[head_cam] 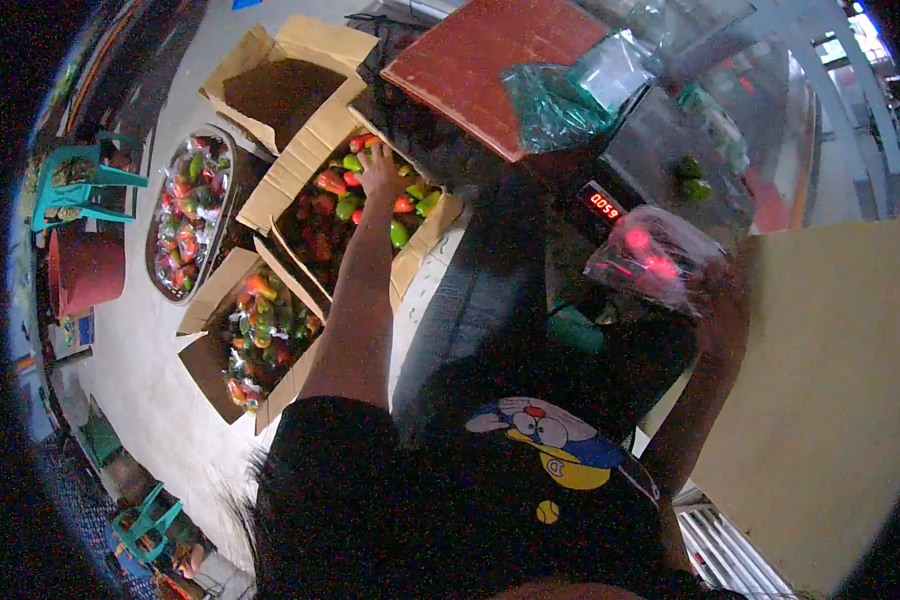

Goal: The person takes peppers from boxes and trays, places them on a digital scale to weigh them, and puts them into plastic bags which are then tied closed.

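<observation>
My left hand (381, 174) reaches into an open cardboard box (429, 225) of loose red and green bell peppers (347, 206). Its fingers lie over the peppers; whether they grip one is hidden. On the other side, my right hand (712, 289), in shadow, holds a clear plastic bag (656, 255) by its near side. Bright red patches show in the bag; I cannot tell whether they are peppers or reflected light. Just beyond the bag glows the red digital display (604, 204) of what looks like a scale.
A smaller carton (202, 367) and an oval basket (152, 247) hold bagged peppers. Another open carton (330, 49) stands farther back. Green plastic bags (555, 112) lie on a red-brown tabletop (487, 67). Dark green peppers (691, 180) sit beyond the display. A tan panel (832, 360) stands at right.
</observation>
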The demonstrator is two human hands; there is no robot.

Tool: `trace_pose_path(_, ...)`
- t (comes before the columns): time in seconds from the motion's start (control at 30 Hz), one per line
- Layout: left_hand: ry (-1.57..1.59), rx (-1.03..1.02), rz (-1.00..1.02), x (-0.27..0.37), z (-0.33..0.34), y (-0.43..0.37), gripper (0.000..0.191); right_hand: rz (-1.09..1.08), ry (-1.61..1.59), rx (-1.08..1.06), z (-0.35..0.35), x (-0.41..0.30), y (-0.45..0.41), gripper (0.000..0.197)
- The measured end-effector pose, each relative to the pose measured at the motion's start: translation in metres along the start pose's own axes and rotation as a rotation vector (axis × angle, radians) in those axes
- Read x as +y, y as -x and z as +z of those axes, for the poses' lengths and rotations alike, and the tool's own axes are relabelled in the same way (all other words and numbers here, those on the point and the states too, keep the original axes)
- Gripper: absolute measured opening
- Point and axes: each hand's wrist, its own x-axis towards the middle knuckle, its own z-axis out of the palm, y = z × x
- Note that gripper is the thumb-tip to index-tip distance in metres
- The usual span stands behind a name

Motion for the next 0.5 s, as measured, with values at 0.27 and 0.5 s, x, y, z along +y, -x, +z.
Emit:
trace_pose_path(0.27, -0.359, 0.009, 0.512, -0.044, 0.055, -0.028, 0.068, -0.150, -0.039, -0.086, 0.045, -0.040, 0.024, 0.037)
trace_pose_path(0.5, -0.104, 0.239, 0.338, -0.061, 0.070, 0.000, 0.044, -0.087, -0.224, -0.046, 0.046, -0.035, 0.031, 0.042)
